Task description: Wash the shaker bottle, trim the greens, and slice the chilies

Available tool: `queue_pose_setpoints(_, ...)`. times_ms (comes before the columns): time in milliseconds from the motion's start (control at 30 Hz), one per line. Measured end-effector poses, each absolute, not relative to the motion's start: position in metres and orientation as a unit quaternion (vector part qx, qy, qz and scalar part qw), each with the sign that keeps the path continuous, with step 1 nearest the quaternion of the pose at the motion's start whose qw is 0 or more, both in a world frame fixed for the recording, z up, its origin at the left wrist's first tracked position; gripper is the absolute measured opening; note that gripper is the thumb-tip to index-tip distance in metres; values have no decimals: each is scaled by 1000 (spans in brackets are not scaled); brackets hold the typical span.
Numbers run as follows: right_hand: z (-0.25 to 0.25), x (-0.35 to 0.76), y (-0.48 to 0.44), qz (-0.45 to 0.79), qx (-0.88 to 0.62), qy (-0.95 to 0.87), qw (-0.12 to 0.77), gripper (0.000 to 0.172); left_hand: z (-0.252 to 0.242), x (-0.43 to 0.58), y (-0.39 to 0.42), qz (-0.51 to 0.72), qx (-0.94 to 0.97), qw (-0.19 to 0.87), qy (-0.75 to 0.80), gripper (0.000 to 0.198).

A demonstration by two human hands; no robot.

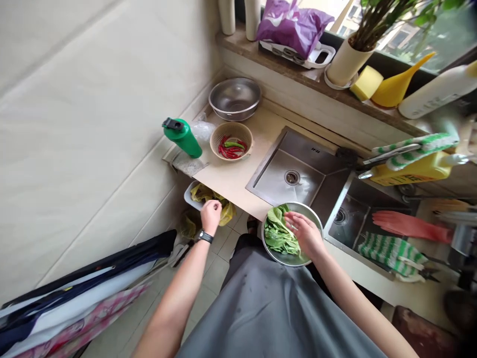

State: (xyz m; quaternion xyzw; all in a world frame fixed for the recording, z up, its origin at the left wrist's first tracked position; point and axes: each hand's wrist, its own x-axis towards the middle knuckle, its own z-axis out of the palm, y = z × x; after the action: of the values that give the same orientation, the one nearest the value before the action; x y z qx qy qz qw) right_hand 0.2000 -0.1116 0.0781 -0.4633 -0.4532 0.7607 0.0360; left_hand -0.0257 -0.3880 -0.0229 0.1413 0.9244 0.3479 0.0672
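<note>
My left hand (211,217), with a black watch on its wrist, is closed in a fist above a white bin (191,198) lined with a yellow plastic bag (226,213). Whatever its fingers may hold is hidden. My right hand (304,233) reaches over a metal bowl (315,214) in front of my body, its fingers fairly straight and apart at the edge of the leafy greens (279,237). One broad leaf lies right beside those fingertips; whether they touch it, I cannot tell. The bowl sits close to the counter edge by the sink.
A double steel sink (276,171) lies ahead. To its left stand a basket (216,141) of red and green chillies, an empty metal basin (235,99) and a green bottle (188,141). Pink gloves (410,226) and a striped cloth (393,251) lie right. Clothes (93,293) hang lower left.
</note>
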Motion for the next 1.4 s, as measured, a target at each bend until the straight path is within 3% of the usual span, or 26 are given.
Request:
queue_pose_setpoints(100, 64, 249, -81, 515, -554, -639, 141, 44, -59, -54, -412, 243, 184, 191, 933, 17)
queue_pose_setpoints(167, 52, 285, -70, 401, -593, -685, 135, 52, -78, -60, -419, 213, 210, 252, 920, 21)
queue_pose_setpoints(233, 38, 314, -71, 444, -608, -656, 55, 51, -90, -56, -422, 212, 223, 260, 915, 28)
queue_pose_setpoints(300, 24, 334, -82, 571, -601, -558, -38, 43, -97, -48, -424, 218, 224, 239, 919, 31)
queue_pose_setpoints(367, 14, 342, -96, 661, -589, -460, -67, 35, -98, -39, -424, 219, 217, 222, 925, 28)
queue_pose_setpoints(767, 23, 332, -109, 739, -562, -368, 50, 7, -79, -43, -412, 216, 232, 183, 931, 14)
queue_pose_setpoints(967, 51, 305, -96, 724, -549, -406, 96, 6, 16, -9, -330, 295, 379, -10, 877, 23)
queue_pose_setpoints(1033, 59, 297, -93, 719, -528, -442, 92, 4, 55, 9, -284, 309, 492, -26, 813, 33)
queue_pose_setpoints(1167, 72, 289, -92, 727, -486, -477, 90, 5, 100, 32, -204, 184, 678, 14, 712, 46)
queue_pose_setpoints(1400, 70, 300, -81, 743, -455, -477, 112, 3, 114, 42, -170, -54, 706, 35, 705, 16)
